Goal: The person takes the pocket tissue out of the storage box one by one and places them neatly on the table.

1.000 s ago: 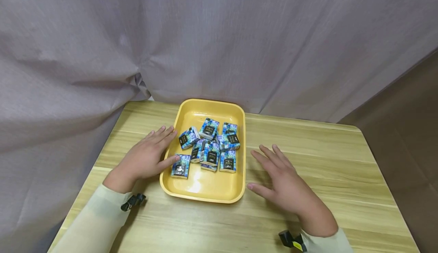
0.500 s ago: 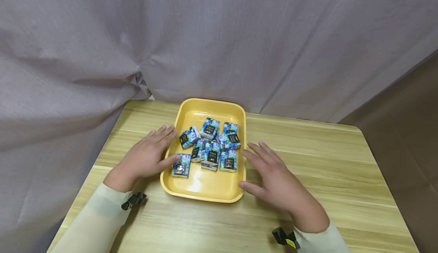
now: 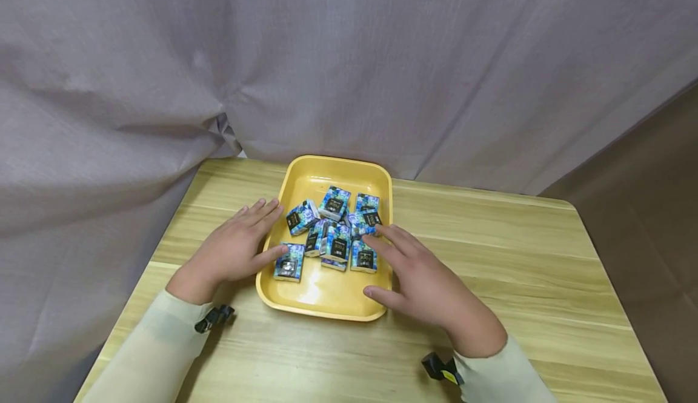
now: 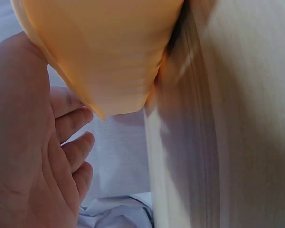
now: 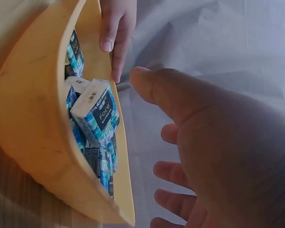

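Observation:
A shallow yellow tray (image 3: 343, 306) holds several small tissue packs (image 3: 335, 242) with blue floral wrappers and black labels, some piled on each other in the middle. My left hand (image 3: 231, 251) rests at the tray's left rim, fingers extended, the thumb reaching over a tissue pack (image 3: 288, 262) at the near left. In the left wrist view its fingers touch or nearly touch the tray's rim (image 4: 69, 83). Over the right rim hovers my right hand (image 3: 428, 282), fingers spread, close to the right-hand packs. The right wrist view has that hand (image 5: 218, 137) above the tray, holding nothing.
The tray stands on a wood-grain table (image 3: 491, 239) near its far edge. Grey cloth (image 3: 349, 69) hangs behind and to the left, and a brown panel (image 3: 638, 221) rises at the right. Each wrist carries a black camera mount (image 3: 442, 368).
My right hand has moved left from beside the tray to over its right rim and the packs there. The left hand, tray and packs stay put.

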Action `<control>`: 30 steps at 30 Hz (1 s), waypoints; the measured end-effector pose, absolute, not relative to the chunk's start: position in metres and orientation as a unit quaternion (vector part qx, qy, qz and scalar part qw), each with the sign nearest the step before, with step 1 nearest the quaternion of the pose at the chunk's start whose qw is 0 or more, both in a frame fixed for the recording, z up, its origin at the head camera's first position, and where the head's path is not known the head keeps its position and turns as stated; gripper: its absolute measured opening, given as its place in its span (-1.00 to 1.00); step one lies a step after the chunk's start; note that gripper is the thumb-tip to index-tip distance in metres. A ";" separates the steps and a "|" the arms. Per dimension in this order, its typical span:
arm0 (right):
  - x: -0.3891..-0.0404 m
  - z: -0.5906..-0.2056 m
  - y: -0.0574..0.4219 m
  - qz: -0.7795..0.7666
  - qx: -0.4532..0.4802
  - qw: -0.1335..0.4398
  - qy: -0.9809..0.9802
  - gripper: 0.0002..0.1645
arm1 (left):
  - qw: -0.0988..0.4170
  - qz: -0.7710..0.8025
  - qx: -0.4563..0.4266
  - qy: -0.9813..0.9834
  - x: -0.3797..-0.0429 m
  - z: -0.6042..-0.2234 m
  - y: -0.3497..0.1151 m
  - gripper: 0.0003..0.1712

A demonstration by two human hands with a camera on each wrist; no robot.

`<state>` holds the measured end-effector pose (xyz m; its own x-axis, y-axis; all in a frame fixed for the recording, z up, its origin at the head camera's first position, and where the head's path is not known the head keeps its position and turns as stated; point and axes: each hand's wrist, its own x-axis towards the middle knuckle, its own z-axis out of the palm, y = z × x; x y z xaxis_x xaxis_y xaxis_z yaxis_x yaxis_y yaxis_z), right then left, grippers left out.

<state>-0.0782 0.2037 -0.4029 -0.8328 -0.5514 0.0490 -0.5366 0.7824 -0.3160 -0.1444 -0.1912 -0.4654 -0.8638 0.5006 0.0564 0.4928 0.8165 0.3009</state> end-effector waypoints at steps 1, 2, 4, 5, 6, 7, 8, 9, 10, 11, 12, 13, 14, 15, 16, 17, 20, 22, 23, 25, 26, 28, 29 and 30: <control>-0.079 -0.402 0.202 -0.160 -0.290 0.024 0.943 0.12 | 0.013 0.154 0.260 0.953 -0.145 -0.465 -0.191 0.08; -0.081 -0.401 0.201 -0.160 -0.292 0.024 0.943 0.11 | 0.013 0.153 0.261 0.953 -0.145 -0.465 -0.191 0.08; -0.083 -0.400 0.199 -0.161 -0.295 0.027 0.942 0.10 | 0.014 0.151 0.261 0.953 -0.145 -0.465 -0.191 0.08; -0.084 -0.399 0.198 -0.163 -0.297 0.029 0.941 0.10 | 0.015 0.151 0.261 0.953 -0.145 -0.464 -0.191 0.08; -0.085 -0.398 0.197 -0.162 -0.298 0.030 0.940 0.10 | 0.015 0.151 0.261 0.953 -0.145 -0.464 -0.191 0.08; -0.087 -0.398 0.196 -0.162 -0.299 0.031 0.940 0.10 | 0.016 0.151 0.261 0.953 -0.145 -0.464 -0.190 0.08; -0.088 -0.397 0.195 -0.163 -0.300 0.031 0.939 0.10 | 0.016 0.152 0.260 0.953 -0.145 -0.463 -0.190 0.08; -0.090 -0.397 0.194 -0.163 -0.301 0.033 0.939 0.10 | 0.017 0.152 0.260 0.953 -0.145 -0.463 -0.190 0.08; -0.091 -0.397 0.193 -0.162 -0.301 0.033 0.939 0.09 | 0.017 0.152 0.260 0.953 -0.145 -0.463 -0.190 0.08; -0.092 -0.396 0.192 -0.161 -0.302 0.034 0.939 0.08 | 0.017 0.151 0.260 0.953 -0.145 -0.463 -0.190 0.08; -0.093 -0.396 0.191 -0.161 -0.303 0.033 0.939 0.08 | 0.017 0.151 0.260 0.954 -0.145 -0.463 -0.190 0.08; -0.094 -0.396 0.189 -0.161 -0.304 0.033 0.938 0.07 | 0.018 0.150 0.259 0.954 -0.145 -0.463 -0.190 0.09; -0.094 -0.395 0.188 -0.162 -0.305 0.033 0.938 0.07 | 0.017 0.150 0.260 0.954 -0.145 -0.463 -0.190 0.09; -0.095 -0.395 0.187 -0.162 -0.306 0.032 0.938 0.06 | 0.017 0.149 0.260 0.954 -0.145 -0.463 -0.190 0.09; -0.096 -0.395 0.186 -0.163 -0.307 0.032 0.937 0.06 | 0.017 0.148 0.260 0.954 -0.146 -0.464 -0.190 0.09; -0.097 -0.395 0.185 -0.165 -0.309 0.032 0.936 0.06 | 0.018 0.148 0.260 0.954 -0.146 -0.464 -0.190 0.09; -0.101 -0.395 0.182 -0.170 -0.310 0.034 0.935 0.05 | 0.016 0.149 0.259 0.954 -0.146 -0.464 -0.191 0.09; -0.104 -0.396 0.180 -0.176 -0.309 0.036 0.934 0.04 | 0.016 0.151 0.259 0.954 -0.146 -0.464 -0.191 0.09; -0.106 -0.396 0.179 -0.179 -0.309 0.036 0.934 0.04 | 0.016 0.152 0.259 0.954 -0.146 -0.464 -0.191 0.09; -0.109 -0.397 0.176 -0.182 -0.308 0.038 0.933 0.04 | 0.015 0.153 0.260 0.953 -0.146 -0.464 -0.191 0.09; -0.110 -0.397 0.175 -0.185 -0.308 0.040 0.933 0.04 | 0.015 0.153 0.260 0.953 -0.146 -0.463 -0.191 0.09; -0.112 -0.398 0.173 -0.186 -0.306 0.045 0.933 0.04 | 0.014 0.153 0.260 0.953 -0.146 -0.463 -0.190 0.08; -0.114 -0.399 0.172 -0.186 -0.304 0.048 0.933 0.05 | 0.014 0.153 0.260 0.953 -0.146 -0.463 -0.190 0.09; -0.115 -0.400 0.171 -0.186 -0.301 0.054 0.934 0.05 | 0.015 0.153 0.260 0.953 -0.146 -0.463 -0.190 0.09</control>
<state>-0.1146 0.1713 -0.4001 -0.8124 -0.5830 0.0115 -0.5430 0.7491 -0.3795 -0.1460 -0.1899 -0.4631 -0.8641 0.5006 0.0518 0.4917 0.8179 0.2987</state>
